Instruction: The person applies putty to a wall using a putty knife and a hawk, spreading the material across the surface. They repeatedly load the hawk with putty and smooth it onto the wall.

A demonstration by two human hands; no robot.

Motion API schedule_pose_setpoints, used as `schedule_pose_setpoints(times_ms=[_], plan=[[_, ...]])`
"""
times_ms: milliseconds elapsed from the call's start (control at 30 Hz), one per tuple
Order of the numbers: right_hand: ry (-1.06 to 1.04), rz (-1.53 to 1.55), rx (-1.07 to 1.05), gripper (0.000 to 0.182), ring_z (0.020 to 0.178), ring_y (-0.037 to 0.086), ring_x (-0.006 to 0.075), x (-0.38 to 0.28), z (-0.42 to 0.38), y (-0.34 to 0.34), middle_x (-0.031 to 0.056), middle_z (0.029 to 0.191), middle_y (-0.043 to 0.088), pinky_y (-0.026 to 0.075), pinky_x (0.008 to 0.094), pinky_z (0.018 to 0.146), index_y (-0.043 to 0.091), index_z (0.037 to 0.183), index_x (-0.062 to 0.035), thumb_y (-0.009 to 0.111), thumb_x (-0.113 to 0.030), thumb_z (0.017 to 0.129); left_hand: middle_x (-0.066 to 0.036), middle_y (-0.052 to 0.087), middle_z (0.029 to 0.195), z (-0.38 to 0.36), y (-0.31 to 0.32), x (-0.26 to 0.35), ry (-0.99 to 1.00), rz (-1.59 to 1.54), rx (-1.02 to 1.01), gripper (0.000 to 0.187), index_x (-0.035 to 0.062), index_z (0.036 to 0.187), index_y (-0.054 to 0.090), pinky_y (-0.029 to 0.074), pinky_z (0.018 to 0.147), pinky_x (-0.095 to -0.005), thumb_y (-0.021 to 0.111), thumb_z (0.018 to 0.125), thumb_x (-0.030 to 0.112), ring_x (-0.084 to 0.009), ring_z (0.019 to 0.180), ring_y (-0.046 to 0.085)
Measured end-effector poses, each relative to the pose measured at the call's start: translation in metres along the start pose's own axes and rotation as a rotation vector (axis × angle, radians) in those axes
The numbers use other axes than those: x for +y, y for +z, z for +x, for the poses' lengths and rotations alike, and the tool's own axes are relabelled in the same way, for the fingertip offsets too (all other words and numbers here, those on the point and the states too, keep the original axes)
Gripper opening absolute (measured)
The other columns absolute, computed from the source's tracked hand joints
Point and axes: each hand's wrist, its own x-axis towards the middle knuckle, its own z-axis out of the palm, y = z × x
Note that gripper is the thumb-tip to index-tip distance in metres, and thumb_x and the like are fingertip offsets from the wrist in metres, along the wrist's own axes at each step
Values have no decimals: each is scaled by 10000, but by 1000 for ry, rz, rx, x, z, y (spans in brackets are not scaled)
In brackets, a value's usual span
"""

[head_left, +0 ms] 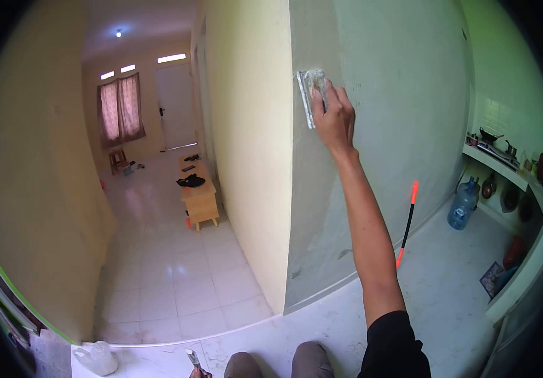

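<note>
My right hand (335, 120) is closed on a plaster-smeared trowel (303, 94). The blade lies against the grey-coated wall (322, 208), high up and close to the vertical corner edge. A darker, damp-looking band of coating runs down beside that corner. At the bottom edge, my left hand (201, 374) shows only in part, its fingers wrapped round a small putty knife (192, 358). The putty knife points upward, with pale smears on its blade.
A cream wall (249, 126) meets the grey one at the corner. An orange-and-black pole (409, 220) leans near the wall. A blue water jug (463, 205) stands by the kitchen counter (497, 162). A wooden bench (201, 200) is in the hallway. A white plastic bag (97, 358) sits bottom left.
</note>
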Motion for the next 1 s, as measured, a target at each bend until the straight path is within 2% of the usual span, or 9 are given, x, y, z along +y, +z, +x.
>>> schedule_pose_setpoints(times_ms=[133, 167, 267, 300, 567, 667, 767, 900, 1000], plan=[[23, 42, -73, 332, 754, 641, 375, -7, -20, 0, 205, 913, 632, 526, 421, 654, 633, 1230, 87, 630, -104, 958, 12, 418, 561, 0, 2, 8, 266, 128, -11, 286, 38, 936, 681, 348, 382, -326, 499, 1057, 222, -139, 426, 387], [29, 58, -99, 331, 751, 641, 373, -12, -33, -6, 206, 913, 631, 525, 419, 651, 633, 1228, 90, 632, -97, 955, -21, 437, 589, 29, -11, -9, -323, -247, -94, 507, 80, 1488, 489, 372, 419, -350, 531, 982, 62, -172, 469, 434], [34, 76, -152, 333, 720, 642, 356, -17, -79, -23, 201, 897, 623, 530, 403, 621, 636, 1221, 94, 649, -83, 940, -54, 460, 625, 18, -4, -12, 392, 356, -150, 746, 108, 1586, 331, 388, 467, -378, 537, 889, -59, -199, 524, 465], [24, 84, -164, 344, 697, 644, 345, -16, -92, -27, 192, 883, 616, 533, 399, 602, 634, 1230, 89, 653, -92, 938, -83, 464, 628, 1, 7, 19, 404, 263, -117, 491, 25, 1339, 591, 397, 508, -401, 545, 861, -80, -212, 553, 483], [-13, 18, 1, 308, 704, 662, 363, -11, -5, -31, 205, 875, 641, 532, 421, 589, 654, 1174, 82, 635, -135, 957, -104, 499, 632, 9, 9, 3, 342, 259, -102, 53, 19, 865, 568, 384, 496, -430, 588, 895, -18, -263, 543, 485], [-17, -29, 26, 305, 722, 666, 375, -2, 24, -2, 209, 891, 644, 540, 425, 601, 654, 1165, 82, 631, -140, 957, -106, 493, 620, 9, 10, 2, 405, 253, -82, 90, 27, 827, 547, 386, 495, -428, 584, 897, -17, -260, 536, 484], [15, -36, 12, 322, 729, 661, 383, -5, 4, 13, 209, 906, 627, 542, 431, 610, 635, 1190, 86, 623, -141, 961, -118, 494, 613, 27, -4, -22, -175, -340, -161, 70, 16, 946, 613, 398, 510, -430, 585, 891, -16, -262, 534, 483], [79, 8, -72, 332, 719, 657, 370, -18, -61, -3, 196, 897, 608, 532, 432, 596, 629, 1182, 92, 637, -152, 957, -7, 460, 605, 26, 2, -32, 544, 249, -88, 368, 15, 1325, 587, 346, 419, -354, 550, 959, 22, -152, 480, 431], [69, 86, -131, 331, 709, 656, 371, -20, -106, -26, 191, 882, 615, 533, 429, 596, 635, 1167, 95, 642, -159, 956, 13, 445, 588, 23, 5, -20, 252, -7, -185, 114, 37, 992, 607, 313, 400, -335, 547, 1009, 133, -121, 450, 397]])
